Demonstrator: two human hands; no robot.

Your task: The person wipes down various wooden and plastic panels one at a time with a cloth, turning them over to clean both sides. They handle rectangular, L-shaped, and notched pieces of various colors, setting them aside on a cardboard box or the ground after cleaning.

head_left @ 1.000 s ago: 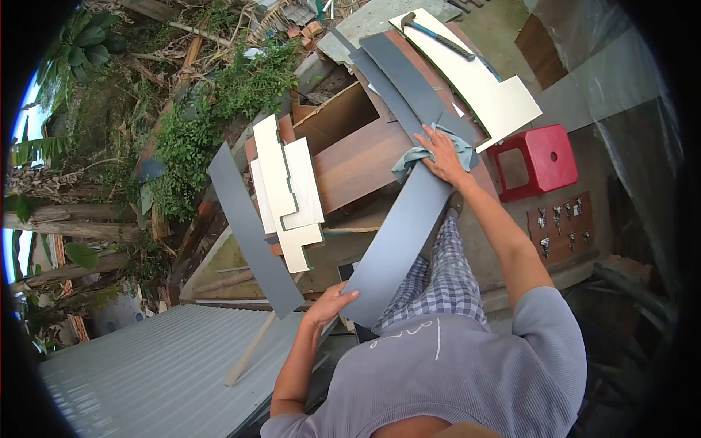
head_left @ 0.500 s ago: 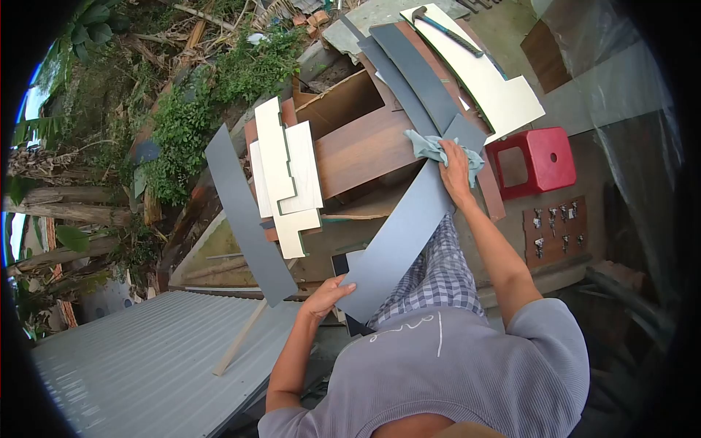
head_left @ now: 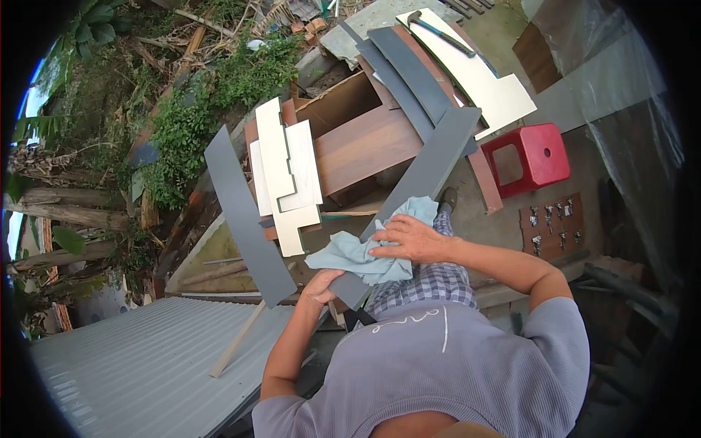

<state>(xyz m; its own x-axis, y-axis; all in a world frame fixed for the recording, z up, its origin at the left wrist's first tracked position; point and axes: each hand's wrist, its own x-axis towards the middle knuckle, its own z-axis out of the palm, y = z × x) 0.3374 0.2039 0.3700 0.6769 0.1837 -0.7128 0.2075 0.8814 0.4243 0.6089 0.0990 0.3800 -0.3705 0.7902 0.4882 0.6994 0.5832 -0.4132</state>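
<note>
A long grey board (head_left: 431, 160) slants from my lap up toward the stacked panels. My left hand (head_left: 321, 285) grips its lower left edge, the fingers partly hidden under the cloth and board. Spread over the lower part of the board is a light blue cloth (head_left: 350, 255), crumpled, one end hanging past the left edge. My right hand (head_left: 406, 239) rests on the cloth with its fingers bent into the fabric, pressing it to the board. Another grey board (head_left: 244, 212) leans separately on the left.
White cut panels (head_left: 288, 175) lie on a brown wooden cabinet (head_left: 369, 150). A hammer (head_left: 442, 33) rests on a cream panel (head_left: 504, 102). On the right are a red stool (head_left: 548, 153) and a brown board with metal hinges (head_left: 558, 241). Corrugated sheeting (head_left: 139, 358) spans the lower left.
My right hand and the cloth have moved down the board toward my left hand. The board's face has tilted and looks darker, and its upper end now shows uncovered.
</note>
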